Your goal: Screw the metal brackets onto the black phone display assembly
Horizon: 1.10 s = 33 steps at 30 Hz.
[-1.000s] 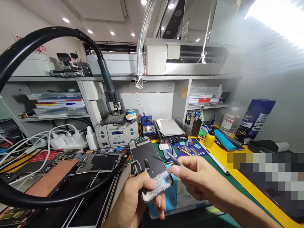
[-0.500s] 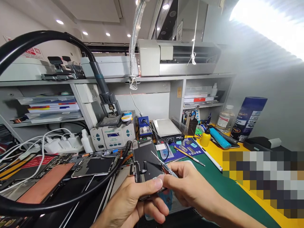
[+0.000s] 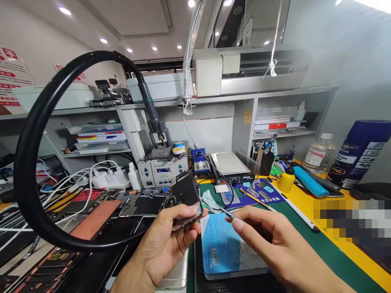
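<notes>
My left hand (image 3: 171, 236) grips the lower end of a phone screen panel (image 3: 184, 191), thumb on top and fingers curled beneath. The panel is dark, tilted, with its back side toward me. In my right hand (image 3: 269, 240) is a slim pointed metal tool (image 3: 229, 213), pinched between thumb and fingers, its tip pointing up and left. The tip is apart from the panel. Below the right hand lies a blue flat box (image 3: 214, 244) with a printed label.
Phone parts and a copper-coloured plate (image 3: 94, 224) lie at left under a looping black hose (image 3: 26, 162). A soldering station (image 3: 161, 173) and a flat heating plate (image 3: 230, 162) stand behind. A yellow bottle (image 3: 286, 181) and a blue spray can (image 3: 359, 154) are at right.
The tool has come away from the panel as my right hand moved right. My left hand has shifted and tilted the panel. The view has swung left, uncovering the blue box.
</notes>
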Each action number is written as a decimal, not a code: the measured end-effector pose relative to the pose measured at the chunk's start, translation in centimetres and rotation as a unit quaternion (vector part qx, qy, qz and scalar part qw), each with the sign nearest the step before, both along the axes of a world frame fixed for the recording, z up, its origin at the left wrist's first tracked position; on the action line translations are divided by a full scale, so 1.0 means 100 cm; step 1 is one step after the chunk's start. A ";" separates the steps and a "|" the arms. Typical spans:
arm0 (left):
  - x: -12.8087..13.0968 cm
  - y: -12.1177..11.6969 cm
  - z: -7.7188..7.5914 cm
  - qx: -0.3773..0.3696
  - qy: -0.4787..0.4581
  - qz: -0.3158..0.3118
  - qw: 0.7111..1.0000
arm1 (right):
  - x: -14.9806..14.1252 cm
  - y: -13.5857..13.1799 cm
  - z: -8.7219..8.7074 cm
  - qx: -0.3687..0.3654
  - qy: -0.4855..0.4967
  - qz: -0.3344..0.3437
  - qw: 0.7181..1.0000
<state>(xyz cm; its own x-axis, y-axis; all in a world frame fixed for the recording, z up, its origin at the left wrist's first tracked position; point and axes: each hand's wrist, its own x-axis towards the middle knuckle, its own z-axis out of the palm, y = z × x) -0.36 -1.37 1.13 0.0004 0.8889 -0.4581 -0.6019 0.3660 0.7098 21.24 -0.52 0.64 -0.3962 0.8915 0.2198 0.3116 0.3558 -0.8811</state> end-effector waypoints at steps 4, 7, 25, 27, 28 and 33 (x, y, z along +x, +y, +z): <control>-0.002 0.000 0.001 0.008 -0.017 0.010 1.000 | -0.003 -0.004 -0.004 0.036 -0.029 -0.009 0.999; -0.001 0.000 -0.001 0.019 -0.026 0.014 0.999 | -0.004 -0.006 -0.007 0.073 -0.044 -0.014 0.996; 0.004 0.002 -0.004 0.018 -0.052 0.012 0.998 | -0.006 -0.009 -0.013 0.187 -0.047 -0.050 0.980; 0.004 0.002 -0.002 0.011 -0.058 0.015 0.998 | -0.006 -0.008 -0.011 0.180 -0.045 -0.038 0.982; 0.004 0.001 -0.002 0.005 -0.061 0.018 0.998 | -0.006 -0.008 -0.010 0.177 -0.042 -0.033 0.983; 0.002 -0.002 0.000 -0.024 -0.081 0.015 0.996 | -0.002 -0.009 -0.011 0.192 -0.022 -0.034 0.981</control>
<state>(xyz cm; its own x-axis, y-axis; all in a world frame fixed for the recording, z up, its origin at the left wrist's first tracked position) -0.16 -1.55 1.18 0.0506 0.8668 -0.4961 -0.7182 0.3767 0.5850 21.04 -1.39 -0.49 -0.3545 0.7711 0.5288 0.3806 0.6356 -0.6717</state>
